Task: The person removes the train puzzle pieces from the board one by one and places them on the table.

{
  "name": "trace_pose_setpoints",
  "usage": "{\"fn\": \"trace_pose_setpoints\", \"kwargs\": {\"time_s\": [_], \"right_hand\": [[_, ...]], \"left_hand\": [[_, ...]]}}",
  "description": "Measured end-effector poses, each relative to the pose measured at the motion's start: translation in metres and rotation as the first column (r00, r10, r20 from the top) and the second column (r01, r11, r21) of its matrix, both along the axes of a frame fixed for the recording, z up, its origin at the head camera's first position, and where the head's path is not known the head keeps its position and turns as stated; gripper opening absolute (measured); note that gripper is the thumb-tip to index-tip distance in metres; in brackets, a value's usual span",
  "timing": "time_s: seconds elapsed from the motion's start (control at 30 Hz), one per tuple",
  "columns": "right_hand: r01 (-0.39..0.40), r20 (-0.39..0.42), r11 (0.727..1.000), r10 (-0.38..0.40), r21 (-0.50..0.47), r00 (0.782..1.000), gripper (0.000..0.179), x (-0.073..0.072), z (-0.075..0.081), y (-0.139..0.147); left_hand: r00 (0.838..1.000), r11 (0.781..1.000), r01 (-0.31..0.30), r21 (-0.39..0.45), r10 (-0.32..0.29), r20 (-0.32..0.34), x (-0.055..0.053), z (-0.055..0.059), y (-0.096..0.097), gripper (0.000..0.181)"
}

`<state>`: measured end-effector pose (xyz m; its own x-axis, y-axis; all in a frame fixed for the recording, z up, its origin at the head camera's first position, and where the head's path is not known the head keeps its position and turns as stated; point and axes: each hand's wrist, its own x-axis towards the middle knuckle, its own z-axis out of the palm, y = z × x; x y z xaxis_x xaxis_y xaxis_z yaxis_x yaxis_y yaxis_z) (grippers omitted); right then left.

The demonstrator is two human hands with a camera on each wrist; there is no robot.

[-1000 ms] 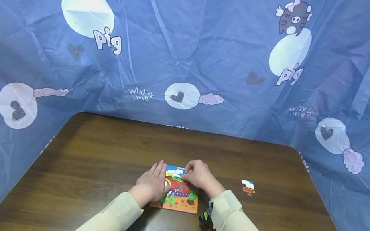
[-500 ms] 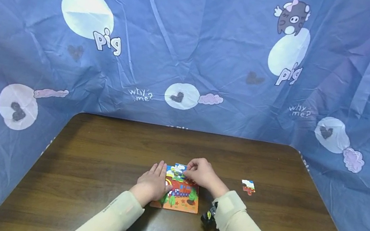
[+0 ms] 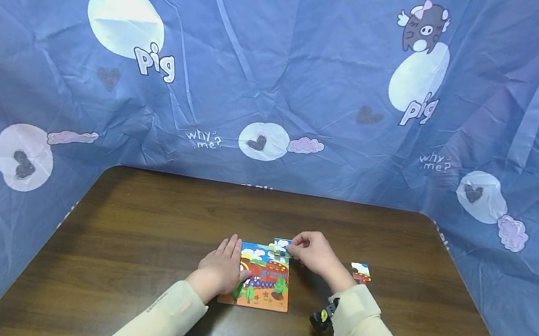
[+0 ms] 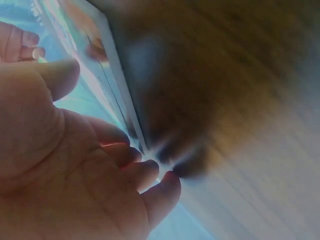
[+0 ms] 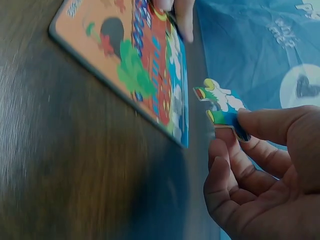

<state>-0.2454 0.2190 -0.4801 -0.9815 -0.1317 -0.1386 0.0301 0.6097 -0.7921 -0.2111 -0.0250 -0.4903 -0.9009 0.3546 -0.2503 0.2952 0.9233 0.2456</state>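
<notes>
A colourful jigsaw puzzle (image 3: 265, 290), with a red train, trees and clouds on it, lies on the table. My left hand (image 3: 220, 269) rests along its left side, the fingers straight and the thumb over the picture. In the left wrist view those fingers (image 4: 117, 137) reach along the puzzle's edge. My right hand (image 3: 316, 255) pinches a jigsaw piece (image 5: 227, 107) between thumb and fingers. Blue, white and green show on this piece, which overlaps the puzzle's upper right corner in the head view. In the right wrist view it is held up apart from the board.
A second jigsaw piece (image 3: 361, 269), white, blue and red, lies on the brown wooden table (image 3: 162, 210) right of my right hand. A blue curtain (image 3: 286, 65) with printed pigs hangs behind the table. A black wrist device (image 3: 321, 317) sits below the right wrist.
My right hand has lifted the piece from the puzzle's upper area and carried it to the right, uncovering more of the picture. The left hand stays in place.
</notes>
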Motion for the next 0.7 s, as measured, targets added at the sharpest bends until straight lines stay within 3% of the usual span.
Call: {"fn": "trace_pose_setpoints", "kwargs": {"time_s": [0.3,0.7], "right_hand": [[0.013,-0.041,0.998,-0.015,-0.053,0.999,0.01,0.005,0.0,0.031],[0.044,-0.049,0.999,-0.046,-0.029,0.998,0.017,0.01,0.004,0.07]], "left_hand": [[0.99,0.993,0.111,0.048,-0.106,-0.097,0.007,-0.003,-0.005,0.087],[0.991,0.992,0.125,0.009,-0.124,-0.039,0.014,-0.004,-0.007,0.093]]}}
